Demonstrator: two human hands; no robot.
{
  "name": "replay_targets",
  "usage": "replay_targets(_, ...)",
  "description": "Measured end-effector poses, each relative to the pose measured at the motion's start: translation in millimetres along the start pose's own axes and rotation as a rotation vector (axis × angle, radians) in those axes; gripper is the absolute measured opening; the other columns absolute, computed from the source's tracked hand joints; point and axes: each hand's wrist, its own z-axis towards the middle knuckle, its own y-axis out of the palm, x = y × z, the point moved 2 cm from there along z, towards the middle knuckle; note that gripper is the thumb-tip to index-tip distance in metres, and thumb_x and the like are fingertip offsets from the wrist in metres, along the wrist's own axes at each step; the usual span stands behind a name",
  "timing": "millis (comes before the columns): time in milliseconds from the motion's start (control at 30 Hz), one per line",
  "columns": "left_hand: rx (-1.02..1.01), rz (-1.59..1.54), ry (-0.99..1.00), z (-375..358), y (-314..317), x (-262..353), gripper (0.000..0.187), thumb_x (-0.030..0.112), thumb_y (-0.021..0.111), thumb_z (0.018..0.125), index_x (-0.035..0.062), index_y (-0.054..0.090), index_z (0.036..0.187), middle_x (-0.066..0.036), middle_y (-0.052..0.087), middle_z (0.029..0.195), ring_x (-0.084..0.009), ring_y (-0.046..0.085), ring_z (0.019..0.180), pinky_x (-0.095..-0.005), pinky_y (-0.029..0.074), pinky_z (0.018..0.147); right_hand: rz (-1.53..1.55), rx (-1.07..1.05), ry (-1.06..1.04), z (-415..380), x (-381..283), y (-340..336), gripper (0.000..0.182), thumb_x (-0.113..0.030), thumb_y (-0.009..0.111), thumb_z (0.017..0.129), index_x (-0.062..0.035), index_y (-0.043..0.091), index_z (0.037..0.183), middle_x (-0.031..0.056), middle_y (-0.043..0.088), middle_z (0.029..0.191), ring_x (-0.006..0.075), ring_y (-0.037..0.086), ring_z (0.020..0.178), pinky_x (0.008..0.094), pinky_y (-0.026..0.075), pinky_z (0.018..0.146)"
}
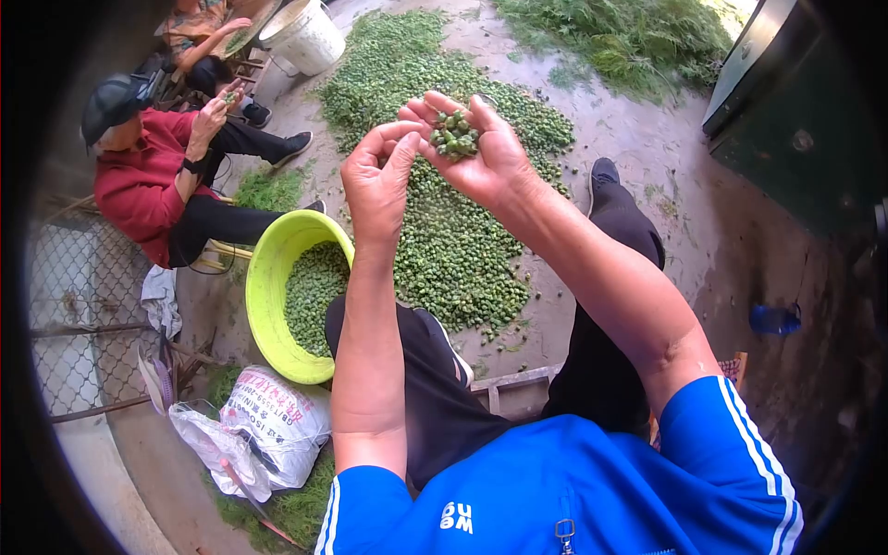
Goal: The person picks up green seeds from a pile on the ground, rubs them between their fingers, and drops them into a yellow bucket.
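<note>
Blue shirt (518, 481) fabric lies nearest us at six o'clock; from it both arms reach toward twelve, above a heap (462, 264) of small green pods on the floor (703, 208). We see the right hand (483, 153) palm up, its grip wide and cupped beneath a few green pods (455, 137) — a hollow that probably stops them rolling off. The left hand (379, 176) has thumb and forefinger close together just beside them, a narrow grip (we cannot tell whether anything sits between the tips). At nine o'clock — near the left leg, perhaps for easy reach — stands a yellow-green tub (263, 287) holding more. Toward ten, a co-worker (139, 180) sits with hands raised.
</note>
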Motion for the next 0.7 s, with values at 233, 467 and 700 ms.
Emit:
replay_targets(233,0.021,0.399,0.142,-0.9,10.0,4.2,0.013,-0.001,0.067,0.080,0.0025,0.069,0.092,0.005,0.053,0.073,-0.0023,0.043,0.061,-0.0205,0.037,0.055,-0.052,0.014,0.049,-2.4,9.5,-5.0,0.054,-0.038,0.026,0.101,0.0054,0.051,0.120,0.0216,0.053,0.121,0.0297,0.050,0.116,0.0441,0.037,0.106)
replay_targets(467,0.059,0.080,0.058,6.2,4.2,-5.4,0.007,0.003,0.064,0.086,-0.0011,0.066,0.091,-0.001,0.064,0.075,-0.0039,0.055,0.062,-0.0184,0.043,0.058,-0.132,0.134,0.055,1.6,9.8,-12.7,0.038,-0.029,0.034,0.100,0.0016,0.055,0.108,0.0164,0.059,0.104,0.0253,0.058,0.096,0.0414,0.051,0.087)
replay_targets(700,0.091,0.065,0.017,5.5,-2.3,-6.7,0.008,0.005,0.064,0.087,-0.0006,0.065,0.092,-0.002,0.065,0.074,-0.0060,0.059,0.064,-0.0191,0.046,0.058,-0.273,0.106,0.123,-1.0,16.3,-16.8,0.020,-0.023,0.063,0.088,-0.0062,0.056,0.097,0.0069,0.062,0.089,0.0180,0.061,0.082,0.0269,0.048,0.061)
